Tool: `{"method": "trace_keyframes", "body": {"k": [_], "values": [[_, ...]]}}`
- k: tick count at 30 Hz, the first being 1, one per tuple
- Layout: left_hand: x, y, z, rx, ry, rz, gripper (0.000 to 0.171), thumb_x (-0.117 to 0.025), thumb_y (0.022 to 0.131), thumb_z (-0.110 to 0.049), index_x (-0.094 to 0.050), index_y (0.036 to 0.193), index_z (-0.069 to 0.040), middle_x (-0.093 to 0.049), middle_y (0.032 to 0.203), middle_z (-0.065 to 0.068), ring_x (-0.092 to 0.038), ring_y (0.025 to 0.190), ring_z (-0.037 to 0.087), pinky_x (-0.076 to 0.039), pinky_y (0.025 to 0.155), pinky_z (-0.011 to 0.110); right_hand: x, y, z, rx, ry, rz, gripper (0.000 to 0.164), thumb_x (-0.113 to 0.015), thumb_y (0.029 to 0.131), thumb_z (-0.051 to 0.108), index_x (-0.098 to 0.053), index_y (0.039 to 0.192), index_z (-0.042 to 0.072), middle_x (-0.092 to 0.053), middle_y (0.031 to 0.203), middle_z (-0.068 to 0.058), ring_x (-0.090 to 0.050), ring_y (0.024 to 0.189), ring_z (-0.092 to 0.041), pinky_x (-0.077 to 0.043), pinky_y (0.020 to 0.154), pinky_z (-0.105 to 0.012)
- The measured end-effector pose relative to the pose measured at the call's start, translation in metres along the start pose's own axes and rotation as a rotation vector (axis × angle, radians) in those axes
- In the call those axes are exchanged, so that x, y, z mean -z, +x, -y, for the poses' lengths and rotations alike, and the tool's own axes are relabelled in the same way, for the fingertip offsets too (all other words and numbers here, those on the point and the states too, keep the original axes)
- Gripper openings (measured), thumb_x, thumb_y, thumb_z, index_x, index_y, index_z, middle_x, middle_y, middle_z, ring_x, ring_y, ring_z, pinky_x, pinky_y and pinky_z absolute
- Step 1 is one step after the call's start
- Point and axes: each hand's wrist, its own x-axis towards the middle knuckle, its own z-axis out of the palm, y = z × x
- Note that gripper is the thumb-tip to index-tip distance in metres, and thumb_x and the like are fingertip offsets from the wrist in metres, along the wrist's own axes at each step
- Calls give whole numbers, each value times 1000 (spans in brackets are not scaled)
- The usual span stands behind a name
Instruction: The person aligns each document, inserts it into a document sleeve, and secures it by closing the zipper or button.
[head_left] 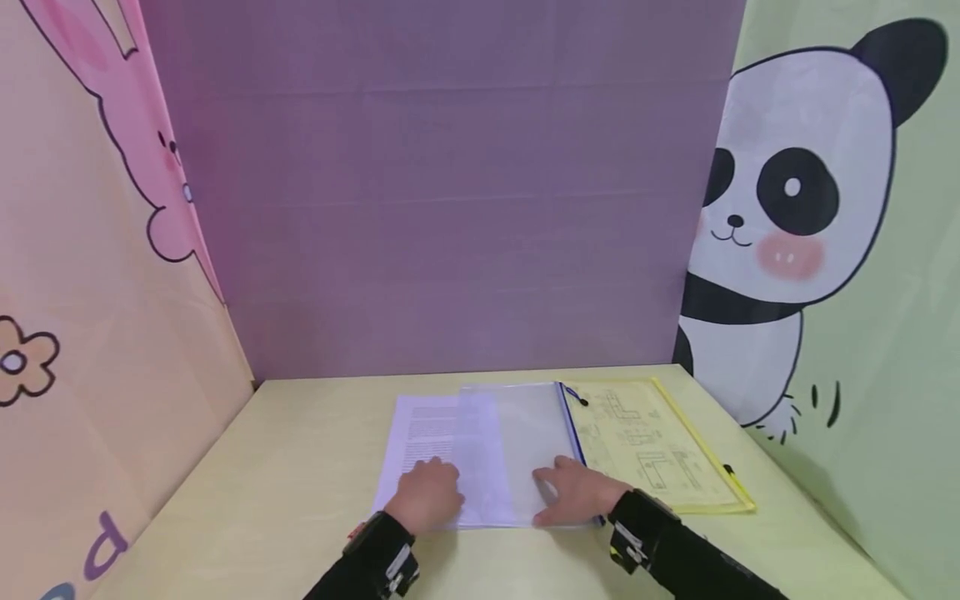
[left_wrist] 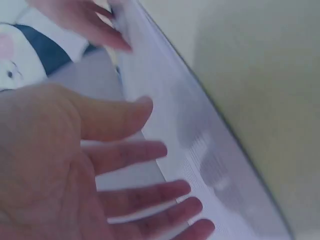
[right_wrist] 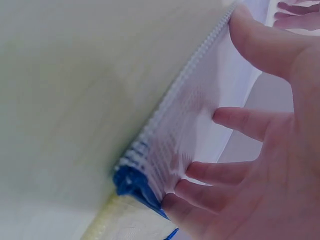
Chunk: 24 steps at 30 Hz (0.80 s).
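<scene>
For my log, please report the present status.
Left hand at printed sheet; right hand touching clear zipper pouch, which overlaps sheet; yellow zipper pouch alongside.

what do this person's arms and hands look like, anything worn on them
Black long sleeves cover both forearms, the left sleeve and the right sleeve. Bulky black wrist units, left and right, carry pale strips. The left hand and right hand are bare, with no gloves or rings visible.
</scene>
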Motion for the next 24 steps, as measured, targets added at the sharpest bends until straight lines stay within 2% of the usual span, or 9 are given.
{"method": "trace_keyframes", "body": {"k": [3,5,8,11,13,18,24], "values": [[7,3,20,110,43,-49,24,-70,88,-21,-68,92,3,-57,87,18,-58,84,38,-52,71,54,0,0,-2,8,11,7,75,-81,83,48,-57,143,10,-51,139,-22,-53,123,-33,-45,104,-56],[10,7,34,181,57,-71,28,-71,88,-24,-68,90,4,-57,83,18,-58,78,35,-52,66,50,0,0,-2,7,9,8,75,-81,82,48,-57,144,11,-52,137,-20,-54,119,-31,-46,102,-54],[12,12,53,262,21,-37,35,-72,89,-31,-68,90,4,-56,75,13,-55,68,28,-49,59,40,0,1,-2,2,-3,7,75,-81,82,49,-58,144,12,-54,131,-16,-55,110,-25,-49,98,-50],[12,17,66,310,-50,6,46,-77,85,-39,-68,92,6,-58,74,11,-54,67,25,-47,59,37,0,2,-2,9,-18,-3,76,-81,82,49,-58,144,11,-54,127,-15,-54,106,-23,-50,96,-48],[11,20,71,344,-105,28,57,-80,82,-43,-66,99,10,-58,80,14,-54,73,27,-50,65,40,-2,2,-3,18,-16,-12,77,-81,82,49,-57,144,10,-54,128,-17,-55,108,-25,-50,96,-49],[9,22,75,402,-195,10,78,-88,73,-43,-57,110,17,-59,90,21,-57,83,33,-54,78,48,-5,3,-6,32,12,-21,79,-81,82,50,-56,145,9,-50,138,-24,-54,122,-35,-47,101,-55],[7,22,77,420,-289,26,91,-89,74,-35,-41,125,23,-58,98,27,-60,91,40,-53,86,53,-6,2,-4,29,32,-12,79,-81,82,51,-56,146,11,-45,145,-27,-49,130,-40,-44,104,-58]]}}
